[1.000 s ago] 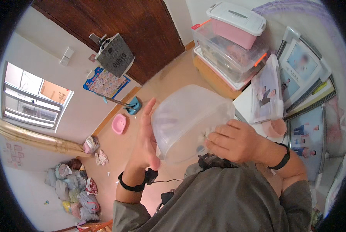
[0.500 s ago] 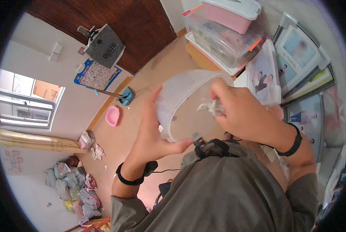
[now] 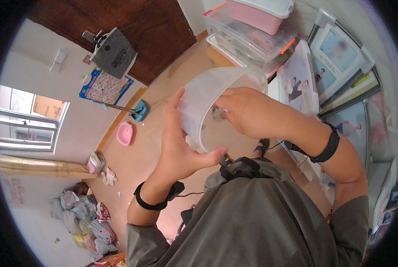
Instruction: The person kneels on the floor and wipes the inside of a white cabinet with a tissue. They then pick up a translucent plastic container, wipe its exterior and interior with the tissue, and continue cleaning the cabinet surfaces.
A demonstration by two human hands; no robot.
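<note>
A translucent white plastic tub [image 3: 201, 95] is held up in front of my body, tilted so that its round mouth faces right and toward me. My left hand [image 3: 181, 149] grips it from the left, with the thumb along the lower rim and the fingers around the outside. My right hand [image 3: 254, 113] reaches through the mouth into the tub. Its fingers pinch a small crumpled whitish tissue or cloth [image 3: 217, 113] near the inner wall. Most of that piece is covered by the fingers, and I cannot tell whether it touches the wall.
Clear storage boxes [image 3: 248, 38] with a pink box [image 3: 256, 15] on top stand at the far right. Framed photos [image 3: 337, 58] lean along the right. On the floor are a pink basin [image 3: 124, 133], a blue dustpan [image 3: 140, 110] and a pile of bags [image 3: 83, 213].
My right hand has moved left and deeper into the tub with the crumpled piece. The tub has risen slightly, still in my left hand.
</note>
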